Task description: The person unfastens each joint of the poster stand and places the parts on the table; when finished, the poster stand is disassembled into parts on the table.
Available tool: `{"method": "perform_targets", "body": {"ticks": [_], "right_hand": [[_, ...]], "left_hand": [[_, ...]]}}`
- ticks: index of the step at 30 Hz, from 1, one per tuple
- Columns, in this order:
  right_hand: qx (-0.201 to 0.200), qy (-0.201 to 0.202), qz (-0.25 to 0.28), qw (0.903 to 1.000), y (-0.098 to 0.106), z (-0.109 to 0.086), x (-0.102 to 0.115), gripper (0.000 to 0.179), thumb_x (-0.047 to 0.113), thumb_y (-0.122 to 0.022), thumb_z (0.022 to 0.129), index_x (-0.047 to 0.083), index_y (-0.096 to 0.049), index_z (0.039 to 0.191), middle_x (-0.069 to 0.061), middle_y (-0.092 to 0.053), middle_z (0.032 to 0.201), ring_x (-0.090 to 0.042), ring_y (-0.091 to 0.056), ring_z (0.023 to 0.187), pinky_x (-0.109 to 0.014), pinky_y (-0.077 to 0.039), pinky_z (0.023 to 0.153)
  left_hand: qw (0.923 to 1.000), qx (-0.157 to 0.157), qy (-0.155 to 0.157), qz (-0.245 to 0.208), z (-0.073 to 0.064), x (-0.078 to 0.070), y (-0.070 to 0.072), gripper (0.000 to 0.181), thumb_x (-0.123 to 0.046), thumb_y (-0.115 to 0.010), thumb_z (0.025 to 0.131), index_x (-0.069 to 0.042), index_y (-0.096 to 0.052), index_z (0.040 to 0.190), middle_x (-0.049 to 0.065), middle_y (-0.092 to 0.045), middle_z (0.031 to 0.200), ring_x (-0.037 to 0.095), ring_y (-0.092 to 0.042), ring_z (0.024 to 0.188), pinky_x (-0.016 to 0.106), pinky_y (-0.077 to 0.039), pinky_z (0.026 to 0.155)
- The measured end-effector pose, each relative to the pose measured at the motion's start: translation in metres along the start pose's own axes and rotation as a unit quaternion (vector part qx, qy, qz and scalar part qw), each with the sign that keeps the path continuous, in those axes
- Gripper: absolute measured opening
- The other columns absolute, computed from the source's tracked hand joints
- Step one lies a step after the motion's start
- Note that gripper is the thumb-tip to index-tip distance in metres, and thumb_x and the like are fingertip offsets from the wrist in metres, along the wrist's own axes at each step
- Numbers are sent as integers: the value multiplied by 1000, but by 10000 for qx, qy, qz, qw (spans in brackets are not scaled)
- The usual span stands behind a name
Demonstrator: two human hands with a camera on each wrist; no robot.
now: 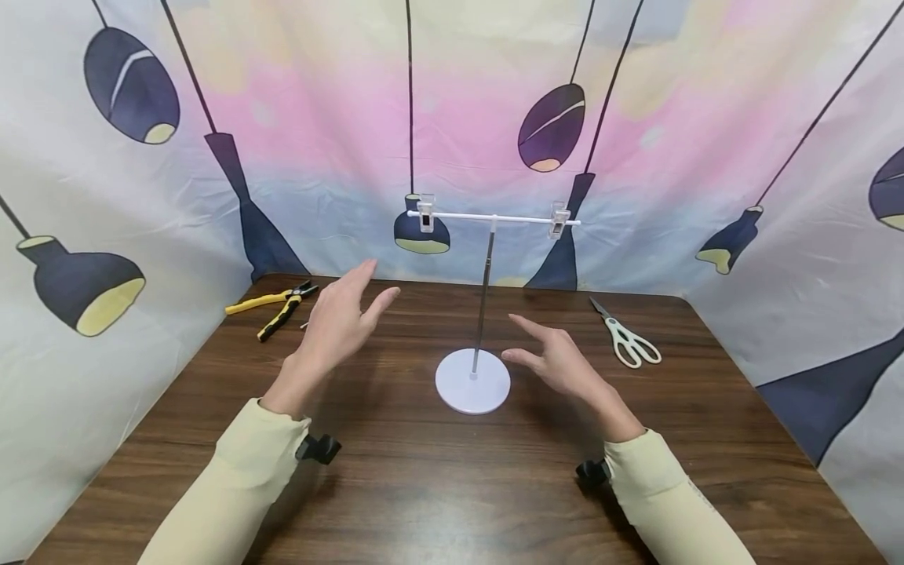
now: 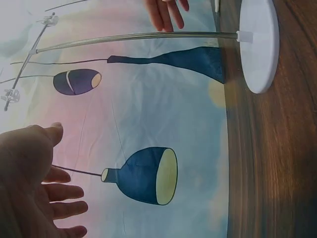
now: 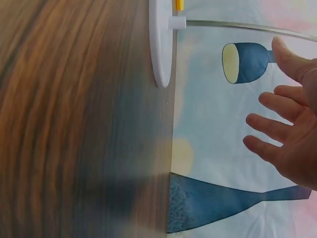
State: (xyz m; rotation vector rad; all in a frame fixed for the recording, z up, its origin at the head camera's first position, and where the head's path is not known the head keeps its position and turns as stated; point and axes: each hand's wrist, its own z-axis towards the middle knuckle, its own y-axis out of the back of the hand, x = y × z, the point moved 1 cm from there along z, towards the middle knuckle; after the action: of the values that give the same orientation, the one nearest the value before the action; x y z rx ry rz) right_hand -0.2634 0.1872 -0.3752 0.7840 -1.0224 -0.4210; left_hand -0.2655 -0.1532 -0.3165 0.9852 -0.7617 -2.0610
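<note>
A display stand with a round white base (image 1: 472,396), a thin metal pole (image 1: 486,290) and a white crossbar (image 1: 523,219) stands upright in the middle of the table. Clear plastic clips sit on the crossbar, one clip (image 1: 426,213) near its left end and another clip (image 1: 559,220) near its right. To the left of the pole my left hand (image 1: 335,322) is raised with fingers extended and nothing in it. My right hand (image 1: 558,361) hovers to the right of the base, likewise unfolded and holding nothing. Both palms show in the wrist views, apart from the pole.
Pliers with yellow-and-black handles (image 1: 280,318) lie at the back left, partly beside a small white item near my left hand. White-handled scissors (image 1: 628,341) rest at the back right. A lamp-patterned cloth (image 1: 339,180) hangs behind the brown wooden table (image 1: 424,486).
</note>
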Motion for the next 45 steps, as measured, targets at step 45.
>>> {"method": "perform_targets", "body": {"ticks": [45], "right_hand": [[-697, 0, 1260, 9896, -41, 29, 22, 20, 15, -76, 91, 2, -78, 105, -7, -76, 97, -19, -72, 92, -37, -59, 78]], "left_hand": [[9751, -1649, -1377, -551, 49, -57, 44, 58, -30, -70, 96, 1, -53, 142, 18, -49, 148, 33, -42, 139, 52, -29, 114]]}}
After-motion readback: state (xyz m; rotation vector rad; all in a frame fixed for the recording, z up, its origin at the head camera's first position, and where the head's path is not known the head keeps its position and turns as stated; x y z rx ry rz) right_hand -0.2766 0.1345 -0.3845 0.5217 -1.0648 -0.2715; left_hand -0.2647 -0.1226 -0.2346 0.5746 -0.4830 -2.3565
